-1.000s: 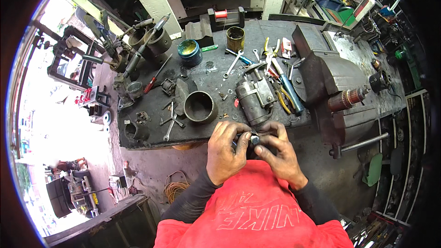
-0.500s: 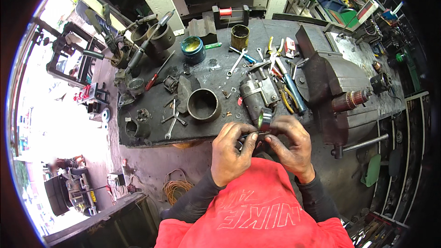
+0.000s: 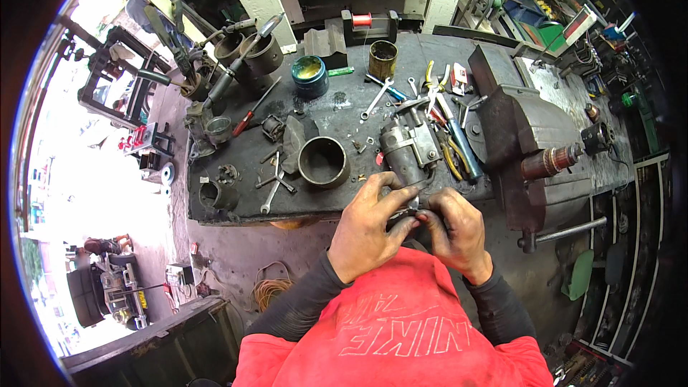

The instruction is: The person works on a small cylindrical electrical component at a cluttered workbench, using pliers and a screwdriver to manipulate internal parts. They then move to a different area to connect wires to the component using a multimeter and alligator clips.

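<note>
In front of my red shirt, at the bench's near edge, my left hand (image 3: 374,229) and my right hand (image 3: 456,233) meet with fingertips pinched together. Between them shows a small shiny bit (image 3: 413,203); the fingers hide most of it, so its kind is unclear. Just beyond the hands lies a grey starter motor (image 3: 403,152) on the dark bench (image 3: 315,116). A wide metal ring (image 3: 323,163) stands to its left. Right of the motor are pliers (image 3: 453,159) and a blue-handled tool (image 3: 464,149).
Left on the bench are a combination wrench (image 3: 271,197), a red-handled screwdriver (image 3: 247,120) and a blue tin (image 3: 309,77). A brown can (image 3: 383,59) stands at the back. At right, a copper-wound armature (image 3: 550,162) rests on a bulky dark metal vise (image 3: 527,129).
A dark ring, like a tape roll, stood up above my fingertips before and no longer shows. My left hand's fingers have shifted over the held thing. The view has swung slightly.
</note>
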A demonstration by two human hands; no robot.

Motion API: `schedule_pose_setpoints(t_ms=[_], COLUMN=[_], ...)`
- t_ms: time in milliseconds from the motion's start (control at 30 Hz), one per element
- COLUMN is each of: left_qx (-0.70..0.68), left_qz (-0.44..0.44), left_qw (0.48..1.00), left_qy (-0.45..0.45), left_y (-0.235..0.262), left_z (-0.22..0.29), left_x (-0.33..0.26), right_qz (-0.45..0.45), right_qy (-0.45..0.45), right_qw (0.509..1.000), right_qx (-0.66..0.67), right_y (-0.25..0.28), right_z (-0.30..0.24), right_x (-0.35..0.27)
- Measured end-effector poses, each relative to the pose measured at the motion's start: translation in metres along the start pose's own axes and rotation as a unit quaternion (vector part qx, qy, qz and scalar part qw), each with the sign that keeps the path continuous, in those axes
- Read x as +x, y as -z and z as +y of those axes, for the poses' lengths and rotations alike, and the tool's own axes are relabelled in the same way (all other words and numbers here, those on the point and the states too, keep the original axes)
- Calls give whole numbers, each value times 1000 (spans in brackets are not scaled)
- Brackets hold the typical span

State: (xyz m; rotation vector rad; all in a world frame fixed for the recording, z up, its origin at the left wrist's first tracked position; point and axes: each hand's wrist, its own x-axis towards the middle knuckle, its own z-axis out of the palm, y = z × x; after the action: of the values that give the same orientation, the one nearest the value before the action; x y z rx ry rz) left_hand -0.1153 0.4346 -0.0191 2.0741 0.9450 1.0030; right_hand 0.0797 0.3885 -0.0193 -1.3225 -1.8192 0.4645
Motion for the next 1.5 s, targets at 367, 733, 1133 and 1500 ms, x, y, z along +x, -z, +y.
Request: schedule_pose_setpoints(t_ms=[367, 733, 1133, 1500], left_qx=[-597, -107, -100, 64], left_qz=[-90, -56, -16, 183], left_qw=[692, 962, 934, 928], left_qy=[395, 244, 341, 318], left_y=[3, -30, -65, -32], left_z=[-14, -18, -16, -92], left_x=[3, 3, 19, 26], right_qz=[-16, -52, -90, -179], right_qy=[35, 67, -272, 11], right_qw=[999, 996, 882, 962], right_qx=[12, 10, 375, 205], right_y=[1, -2, -20, -35], right_z=[22, 36, 74, 30], right_x=[-5, -10, -23, 32])
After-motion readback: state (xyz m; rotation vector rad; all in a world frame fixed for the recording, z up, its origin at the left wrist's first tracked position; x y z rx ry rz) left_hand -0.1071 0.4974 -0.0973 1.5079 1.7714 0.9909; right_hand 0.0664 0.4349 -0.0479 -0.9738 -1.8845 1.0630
